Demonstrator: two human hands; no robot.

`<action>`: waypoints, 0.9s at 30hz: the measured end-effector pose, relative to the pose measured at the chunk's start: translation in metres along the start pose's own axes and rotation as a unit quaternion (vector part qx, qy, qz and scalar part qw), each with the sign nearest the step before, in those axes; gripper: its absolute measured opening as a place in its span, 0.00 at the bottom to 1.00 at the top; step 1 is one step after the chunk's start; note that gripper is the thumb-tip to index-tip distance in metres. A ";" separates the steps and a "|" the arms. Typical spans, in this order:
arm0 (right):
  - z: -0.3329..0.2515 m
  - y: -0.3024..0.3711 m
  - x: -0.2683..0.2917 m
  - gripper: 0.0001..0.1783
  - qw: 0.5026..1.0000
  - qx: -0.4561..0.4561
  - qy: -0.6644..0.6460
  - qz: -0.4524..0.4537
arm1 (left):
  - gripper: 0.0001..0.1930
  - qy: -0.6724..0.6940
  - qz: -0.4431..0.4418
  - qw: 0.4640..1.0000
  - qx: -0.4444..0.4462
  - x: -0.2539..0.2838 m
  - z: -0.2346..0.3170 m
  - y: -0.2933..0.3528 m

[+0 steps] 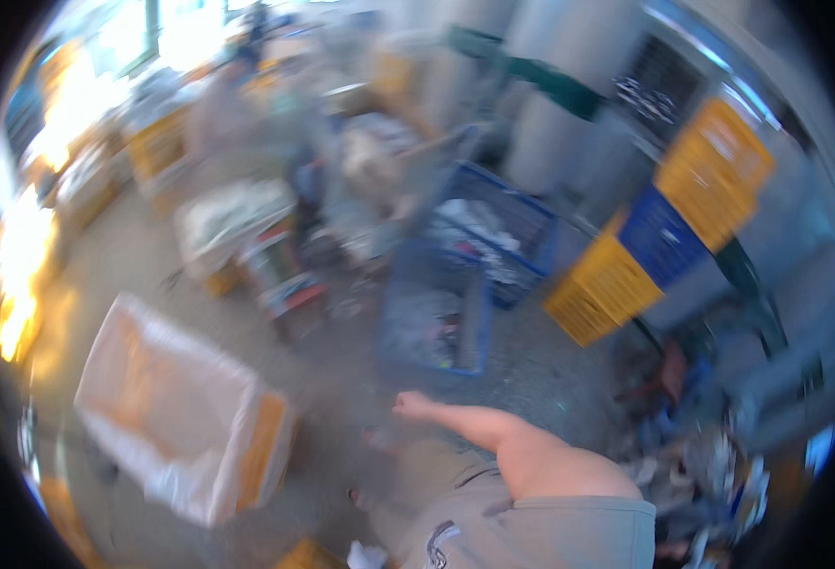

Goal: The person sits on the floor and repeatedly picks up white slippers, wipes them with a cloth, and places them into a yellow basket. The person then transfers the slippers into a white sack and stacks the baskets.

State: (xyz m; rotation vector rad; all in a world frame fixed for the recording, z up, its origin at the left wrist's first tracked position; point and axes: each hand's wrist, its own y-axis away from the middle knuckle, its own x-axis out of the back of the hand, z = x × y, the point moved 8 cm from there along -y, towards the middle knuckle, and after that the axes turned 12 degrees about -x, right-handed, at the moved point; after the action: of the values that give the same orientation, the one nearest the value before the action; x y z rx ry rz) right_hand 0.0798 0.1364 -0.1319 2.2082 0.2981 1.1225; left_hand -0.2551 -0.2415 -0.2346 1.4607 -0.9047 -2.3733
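Note:
My right hand [414, 406] hangs at the end of my bent arm, in front of my grey shirt [531, 536]. Its fingers look curled into a loose fist, and nothing shows in them. The nearest thing ahead of it is a blue plastic crate [484, 327], which holds pale, crumpled pieces. To its left, apart from it, stands a large box with a white plastic liner [156, 403]. My left hand does not show. Much of the picture is smeared by motion.
Yellow crates [607, 289] with a blue crate [662, 235] among them make a stack at the right. Another filled blue crate [517, 204] lies behind the nearest one. Filled boxes [237, 213] stand farther off, and a heap of scraps [697, 484] lies at the lower right.

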 end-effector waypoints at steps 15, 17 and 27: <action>0.740 0.208 0.281 0.14 0.805 -0.322 -0.455 0.204 | 0.15 -0.885 -0.108 0.451 0.024 -0.403 -0.107 -0.244; 0.776 0.228 0.343 0.12 0.771 -0.321 -0.510 0.207 | 0.15 -0.912 -0.198 0.358 -0.024 -0.474 -0.197 -0.269; 0.713 0.398 1.045 0.12 0.699 0.200 -0.334 0.600 | 0.21 -0.679 -0.445 0.583 0.039 -0.887 -0.657 -0.287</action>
State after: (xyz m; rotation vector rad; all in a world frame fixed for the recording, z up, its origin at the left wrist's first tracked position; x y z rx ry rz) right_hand 1.2476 0.0001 0.4820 3.0275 -1.5678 0.6528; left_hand 0.7822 0.1497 0.0337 -0.5842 -0.3046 -4.1942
